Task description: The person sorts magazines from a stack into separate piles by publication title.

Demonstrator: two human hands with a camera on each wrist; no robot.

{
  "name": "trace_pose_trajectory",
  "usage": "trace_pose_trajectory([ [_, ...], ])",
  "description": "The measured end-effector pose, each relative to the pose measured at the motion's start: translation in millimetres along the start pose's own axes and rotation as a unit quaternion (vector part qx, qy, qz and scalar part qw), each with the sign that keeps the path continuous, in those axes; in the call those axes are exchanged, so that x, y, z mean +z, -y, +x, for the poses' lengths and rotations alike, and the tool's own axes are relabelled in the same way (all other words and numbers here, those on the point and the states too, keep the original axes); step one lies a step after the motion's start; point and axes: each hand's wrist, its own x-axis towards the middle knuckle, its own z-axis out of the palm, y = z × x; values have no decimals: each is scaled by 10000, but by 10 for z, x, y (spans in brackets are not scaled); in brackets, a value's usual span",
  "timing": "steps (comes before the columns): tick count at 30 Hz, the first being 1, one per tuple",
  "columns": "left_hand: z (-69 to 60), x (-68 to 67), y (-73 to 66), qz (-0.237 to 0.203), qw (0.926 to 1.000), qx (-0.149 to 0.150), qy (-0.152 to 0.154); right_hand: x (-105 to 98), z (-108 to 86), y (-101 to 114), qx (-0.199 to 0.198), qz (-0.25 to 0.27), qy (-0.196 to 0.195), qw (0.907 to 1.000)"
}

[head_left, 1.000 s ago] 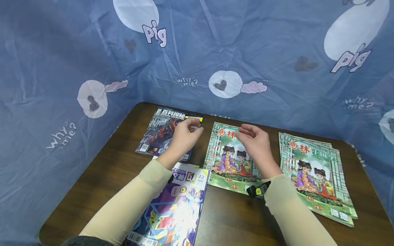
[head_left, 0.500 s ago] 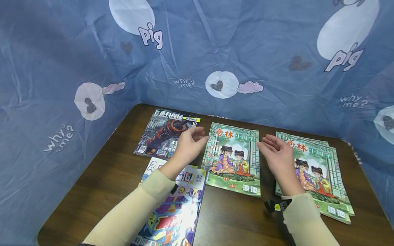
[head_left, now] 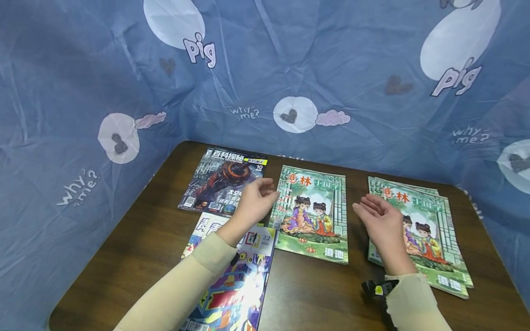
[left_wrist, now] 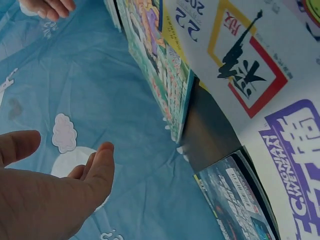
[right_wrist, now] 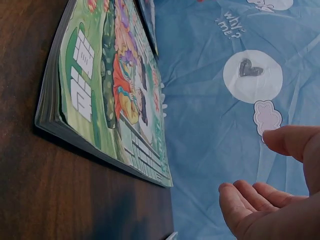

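Observation:
My left hand (head_left: 253,207) hovers with loosely bent fingers between a dark magazine (head_left: 215,177) and a green-covered magazine (head_left: 311,214) showing two cartoon children. Nothing is in its grasp; in the left wrist view a gap separates the thumb from the fingers (left_wrist: 102,167). My right hand (head_left: 384,224) is held above the left edge of a stack of matching green magazines (head_left: 440,248), hiding part of the top cover. The right wrist view shows its thumb and fingers (right_wrist: 232,205) apart, holding nothing. Under my left forearm lie purple, colourful magazines (head_left: 248,262), partly covered by the sleeve.
The brown wooden table (head_left: 314,294) has rounded back corners. Behind and beside it hangs a blue patterned cloth (head_left: 240,78). A dark device with a yellow mark (head_left: 378,288) sits at my right wrist.
My right hand has moved right, from over the middle green magazine to the right-hand stack. My left hand has lowered slightly towards me. The head view has shifted a little; the magazines appear unmoved.

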Motion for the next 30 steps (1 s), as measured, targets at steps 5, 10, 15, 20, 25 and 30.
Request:
trace_pose_trajectory([
  [5,8,6,35,158,9999,-29,-28,4,8,-18,124,-86,46,9999],
  [10,66,23,82,408,9987,-298,105,8,33,-55,205,-133,151,9996],
  [15,146,43,136,908,9931,-676,305,50,85,-93,363,-215,342,9985],
  [20,228,65,197,1199,9863,-1039,447,75,108,-105,651,-359,519,9959],
  [25,322,100,248,1329,9808,-1302,592,107,170,-134,855,-288,706,9934],
  [30,387,159,283,1331,9763,-1537,736,157,239,-177,1091,-283,872,9898],
])
